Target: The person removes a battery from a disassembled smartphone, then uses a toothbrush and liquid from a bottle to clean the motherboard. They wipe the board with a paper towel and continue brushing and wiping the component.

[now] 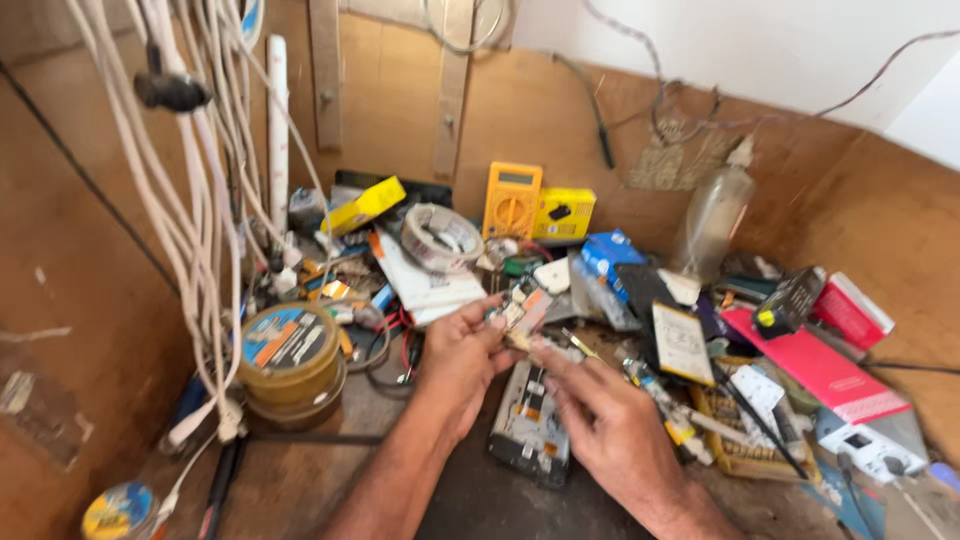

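Right hand (610,425) touching circuit board (524,308) pinched in left hand (462,358).

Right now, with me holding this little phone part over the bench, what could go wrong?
The small part, pinched between the left hand and right hand, could slip into the clutter and be hard to find. It may also drop onto the opened phone below. The hanging white cables could snag an elbow.

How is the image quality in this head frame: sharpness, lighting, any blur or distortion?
Head view: even, warm daylight with soft shadows and no harsh glare; the left hand, right hand and the small circuit board between them are slightly motion-soft; the white cables at left look smeared; wide-angle bending shows at the wooden wall edges.
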